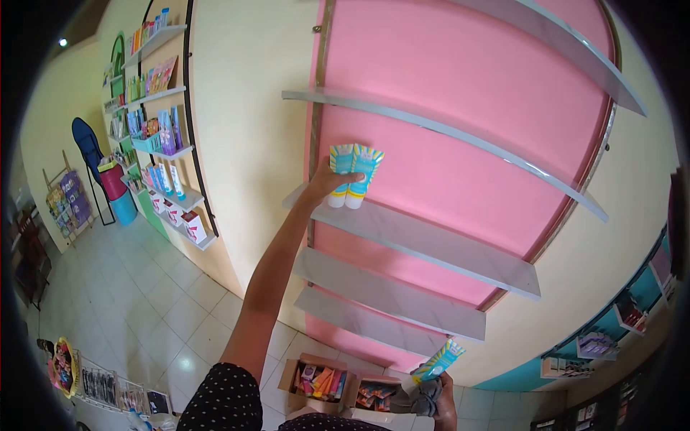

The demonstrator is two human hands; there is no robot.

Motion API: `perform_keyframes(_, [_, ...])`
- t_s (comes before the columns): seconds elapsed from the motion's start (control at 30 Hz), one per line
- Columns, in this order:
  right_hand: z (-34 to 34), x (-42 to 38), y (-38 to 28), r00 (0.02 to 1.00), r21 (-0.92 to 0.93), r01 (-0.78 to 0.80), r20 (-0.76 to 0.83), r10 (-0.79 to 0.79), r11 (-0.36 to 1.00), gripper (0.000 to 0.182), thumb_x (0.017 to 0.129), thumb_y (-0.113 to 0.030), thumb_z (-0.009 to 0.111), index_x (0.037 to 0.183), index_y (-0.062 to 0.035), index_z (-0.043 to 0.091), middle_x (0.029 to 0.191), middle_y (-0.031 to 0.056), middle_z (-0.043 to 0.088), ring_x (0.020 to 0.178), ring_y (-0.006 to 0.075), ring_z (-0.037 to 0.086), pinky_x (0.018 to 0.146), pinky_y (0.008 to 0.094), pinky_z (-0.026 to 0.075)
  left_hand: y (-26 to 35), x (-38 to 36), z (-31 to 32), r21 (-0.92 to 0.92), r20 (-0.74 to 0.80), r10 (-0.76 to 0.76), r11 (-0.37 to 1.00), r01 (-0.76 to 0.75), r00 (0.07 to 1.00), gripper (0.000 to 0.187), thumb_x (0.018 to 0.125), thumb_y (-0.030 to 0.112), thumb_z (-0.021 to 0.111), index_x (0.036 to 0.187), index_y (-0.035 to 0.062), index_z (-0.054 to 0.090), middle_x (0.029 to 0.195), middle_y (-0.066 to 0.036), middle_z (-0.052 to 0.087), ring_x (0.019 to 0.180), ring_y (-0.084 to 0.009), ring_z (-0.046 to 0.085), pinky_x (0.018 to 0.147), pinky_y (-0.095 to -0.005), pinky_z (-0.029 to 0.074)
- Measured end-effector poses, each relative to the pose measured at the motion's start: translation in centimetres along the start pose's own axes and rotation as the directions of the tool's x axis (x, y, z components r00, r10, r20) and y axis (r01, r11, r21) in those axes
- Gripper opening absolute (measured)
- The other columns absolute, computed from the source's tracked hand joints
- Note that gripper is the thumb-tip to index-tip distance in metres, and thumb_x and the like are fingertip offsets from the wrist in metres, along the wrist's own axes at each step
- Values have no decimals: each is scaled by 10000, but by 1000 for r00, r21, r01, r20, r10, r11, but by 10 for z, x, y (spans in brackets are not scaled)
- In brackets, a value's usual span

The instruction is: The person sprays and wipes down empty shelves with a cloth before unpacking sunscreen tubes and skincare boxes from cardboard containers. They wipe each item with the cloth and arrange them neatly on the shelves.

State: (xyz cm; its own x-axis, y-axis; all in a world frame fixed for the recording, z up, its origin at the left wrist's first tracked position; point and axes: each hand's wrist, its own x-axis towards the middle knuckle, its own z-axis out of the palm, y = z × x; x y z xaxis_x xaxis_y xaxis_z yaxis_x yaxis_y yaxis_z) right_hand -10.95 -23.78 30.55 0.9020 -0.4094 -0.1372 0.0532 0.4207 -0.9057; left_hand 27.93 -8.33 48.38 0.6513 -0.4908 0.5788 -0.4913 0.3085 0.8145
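Mid-frame, the left grip [332, 179] is clasping two tubes [367, 165] mid-body, probably light, squeezable; lower right, the right grip [446, 404] is holding a third tube [439, 360].

Bright light glares off the tiled floor [185, 357], fisheye distortion bows the shelves [431, 248], and the corners fall black.

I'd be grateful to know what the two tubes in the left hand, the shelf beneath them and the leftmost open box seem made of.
Tubes: probably soft plastic, smooth and printed, judging by the flat ends and white caps.
Shelf: perhaps stone or marble-effect laminate; pale grey, faintly veined, slight sheen.
Open box: most likely matte cardboard, given its brown, folded-out flaps.
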Motion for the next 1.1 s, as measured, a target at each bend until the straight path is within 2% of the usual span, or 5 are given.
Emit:
perform_keyframes(0.87, [5, 38, 27, 999, 58, -46, 24, 45, 997, 264, 736, -58, 535, 984, 22, 490, 884, 133, 572, 775, 208, 572, 702, 312, 472, -22, -10, -25, 236, 277, -264, 951, 201, 924, 617, 600, 106, 681, 1146, 63, 398, 1071, -55, 495, 983, -142, 466, 845, -282, 368])
perform_keyframes(0.93, [-4, 43, 36, 997, -28, -75, 23, 76, 997, 300, 730, -82, 557, 1004, 17, 487, 910, 119, 563, 816, 195, 557, 736, 303, 451, -21, -27, -29, 99, 75, 51, 993, -59, 996, 575, 591, 136, 709, 1090, 15, 449, 960, -74, 550, 907, -160, 511, 810, -297, 396])
perform_keyframes(0.97, [-17, 35, 56, 992, 77, 110, 61, -115, 991, 510, 688, -375, 627, 1005, 2, 496, 850, 88, 571, 714, 187, 570, 616, 295, 485, -13, -43, -32, 231, -107, 66, 972, -40, 992, 575, 611, 126, 696, 1103, -4, 429, 979, -104, 538, 931, -178, 505, 820, -306, 392])
perform_keyframes(1.03, [-16, 34, 57, 994, 37, 102, 33, -104, 994, 633, 630, -481, 635, 1014, 0, 486, 843, 71, 566, 679, 178, 577, 590, 281, 498, 2, -88, -23, 387, -468, 224, 922, -29, 855, 530, 670, 107, 650, 1117, -36, 403, 1011, -166, 512, 975, -215, 492, 833, -320, 387])
perform_keyframes(1.1, [-10, 47, 59, 997, 1, 62, -49, -61, 998, 585, 666, -457, 617, 1010, 0, 491, 842, 63, 563, 663, 171, 566, 590, 278, 486, 21, -143, 14, 581, -445, 309, 814, 9, 841, 457, 693, 83, 614, 1097, -25, 429, 1029, -166, 510, 977, -253, 491, 834, -328, 384])
